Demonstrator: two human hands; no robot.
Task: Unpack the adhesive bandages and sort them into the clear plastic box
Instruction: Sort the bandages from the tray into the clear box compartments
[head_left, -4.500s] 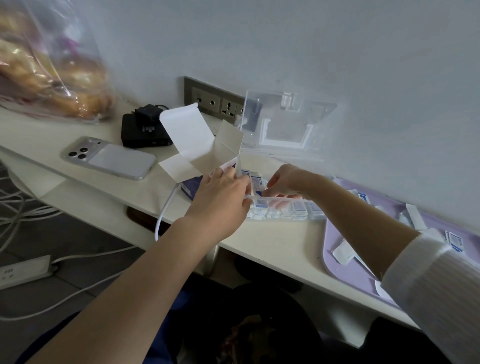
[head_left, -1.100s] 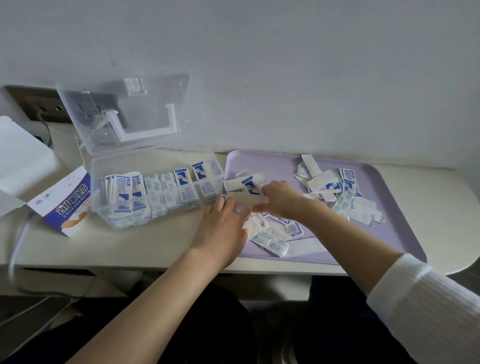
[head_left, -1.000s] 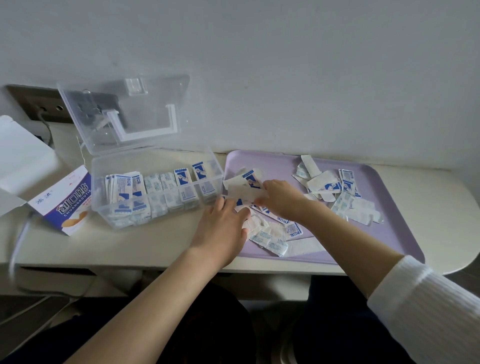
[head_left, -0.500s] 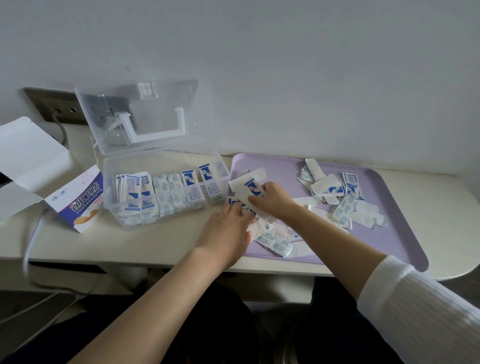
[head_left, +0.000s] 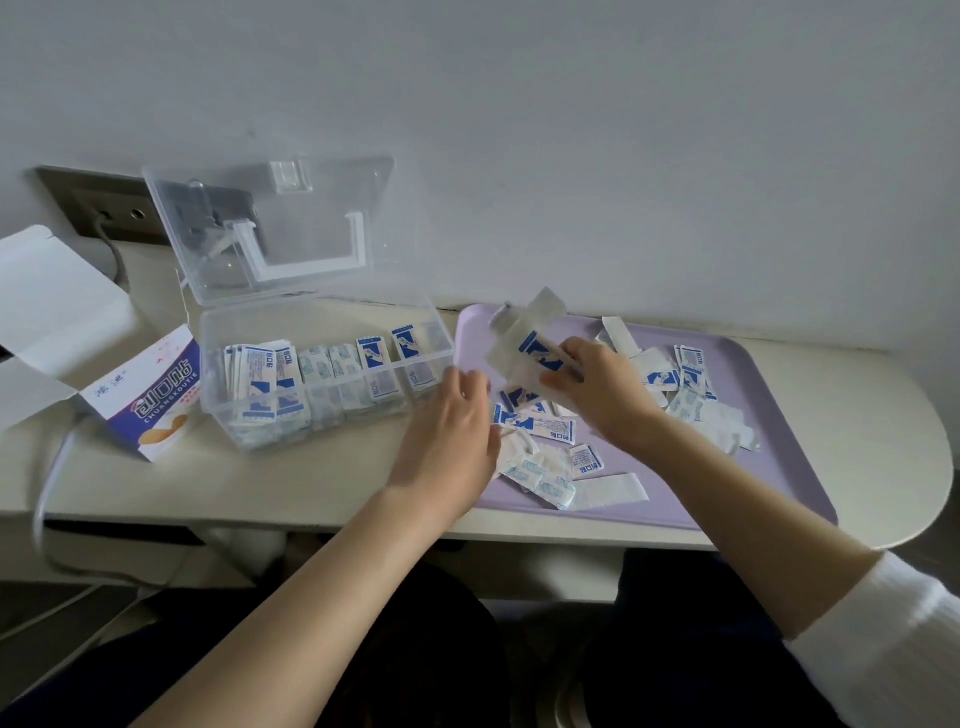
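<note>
Clear plastic box (head_left: 210, 364) lies left of the grip.
Right hand (head_left: 602, 395) pinches white-and-blue wrapped bandages (head_left: 524, 348), long axis up-left, over the lilac plastic tray (head_left: 779, 467); left hand (head_left: 452, 431), fingers loose and empty, sits between them and the box.

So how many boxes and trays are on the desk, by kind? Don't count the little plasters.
Clear plastic box: 1
Purple tray: 1
Cardboard bandage carton: 1
Total: 3
</note>
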